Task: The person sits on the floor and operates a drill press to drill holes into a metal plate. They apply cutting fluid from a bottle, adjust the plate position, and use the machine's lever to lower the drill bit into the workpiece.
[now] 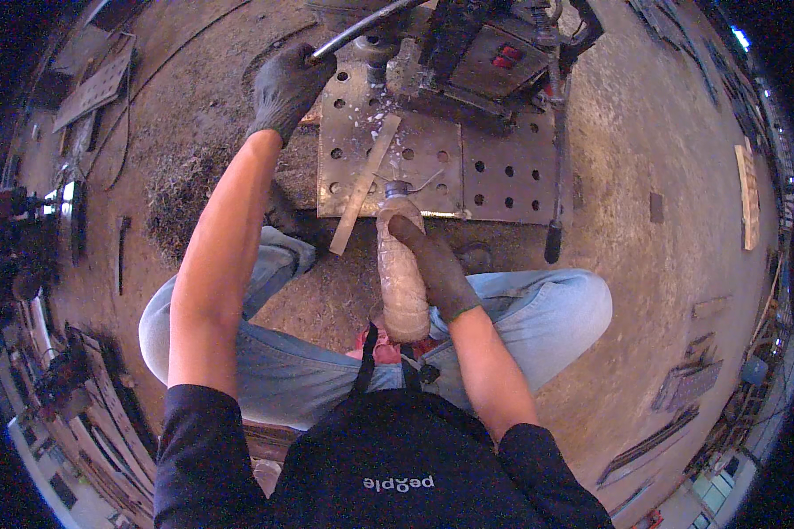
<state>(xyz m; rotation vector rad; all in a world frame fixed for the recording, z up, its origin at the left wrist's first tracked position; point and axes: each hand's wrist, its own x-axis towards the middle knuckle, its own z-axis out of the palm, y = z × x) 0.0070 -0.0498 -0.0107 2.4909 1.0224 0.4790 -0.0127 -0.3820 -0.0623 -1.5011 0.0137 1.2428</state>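
Observation:
My left hand (288, 91), in a dark grey knit glove, is closed around the end of a metal lever (359, 32) at the top of the view. In front of my lap, my gloved right hand (434, 269) grips a dusty plastic bottle (403, 307) from its right side. The bottle's narrow neck points away from me, over the near edge of a perforated metal plate (507, 203). A flat metal bar (367, 183) lies slanted across that plate, its near end sticking out past the edge. Whitish splashes spot the plate below a round machine spindle (377, 49).
A dark machine body (494, 62) with red buttons stands at the far right of the plate, beside a long upright-looking rod (556, 176). Metal shavings (181, 198) heap on the floor at left. A wooden piece (748, 198) lies far right. My bent knees flank the bottle.

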